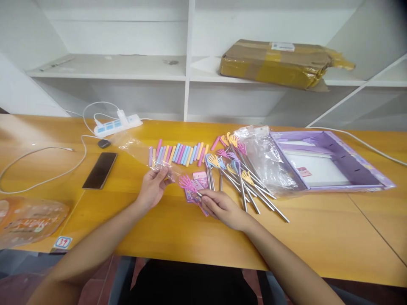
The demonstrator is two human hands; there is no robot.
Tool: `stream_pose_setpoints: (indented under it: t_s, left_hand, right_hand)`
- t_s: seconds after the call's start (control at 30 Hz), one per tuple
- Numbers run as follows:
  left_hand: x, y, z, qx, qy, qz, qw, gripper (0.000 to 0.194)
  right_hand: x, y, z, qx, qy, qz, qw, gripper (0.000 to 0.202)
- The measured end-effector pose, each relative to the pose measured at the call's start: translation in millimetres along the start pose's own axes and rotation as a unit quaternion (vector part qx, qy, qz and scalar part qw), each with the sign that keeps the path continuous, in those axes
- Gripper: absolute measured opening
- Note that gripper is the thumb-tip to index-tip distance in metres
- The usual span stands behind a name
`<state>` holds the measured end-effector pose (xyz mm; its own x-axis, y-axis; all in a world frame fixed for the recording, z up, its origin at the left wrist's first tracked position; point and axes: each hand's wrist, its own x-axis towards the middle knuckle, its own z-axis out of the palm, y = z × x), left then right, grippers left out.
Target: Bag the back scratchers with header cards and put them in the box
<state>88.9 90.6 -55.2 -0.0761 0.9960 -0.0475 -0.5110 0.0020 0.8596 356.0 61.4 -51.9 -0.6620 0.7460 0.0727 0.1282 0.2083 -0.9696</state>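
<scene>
Scratcher (pixel 188 184), pink, claw-headed, silver-stemmed

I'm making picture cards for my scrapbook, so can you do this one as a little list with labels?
Left grip: holds a clear bag
Right grip: holds a pink claw by its rod
Tubes: in a row; pink, blue, yellow, purple
Other claws: piled right of the tubes, on metal rods
Box: purple, open, at the right
Phone: dark, at the left
Parcel: brown, taped, on a shelf
</scene>
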Motion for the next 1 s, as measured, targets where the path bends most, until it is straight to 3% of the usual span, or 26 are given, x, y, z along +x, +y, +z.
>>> stream_pose_setpoints:
  t_s: [0.23,0.47,0.7,1.0]
  left_hand:
    - [-2,-3,-1.5,0.015,-0.032,-0.02,0.999,0.036]
    - [-4,-8,-3.1,0.033,-0.029,-0.012,0.999,0.032]
    - [-5,-7,-0.3,0.026,-0.028,-0.031,0.999,0.037]
    - [-12,-8,5.8,0.052,-0.071,-0.076,0.993,0.038]
  right_hand:
    - [1,-3,-5,-0.08,0.008,-0.011,0.997,0.041]
    - [2,5,-3,-0.023,-0.008,-0.004,1.0,0.036]
    - [1,9,-2,0.062,-0.005,0.017,0.998,0.043]
    - [4,2,-2,0.055,-0.002,0.049,0.997,0.055]
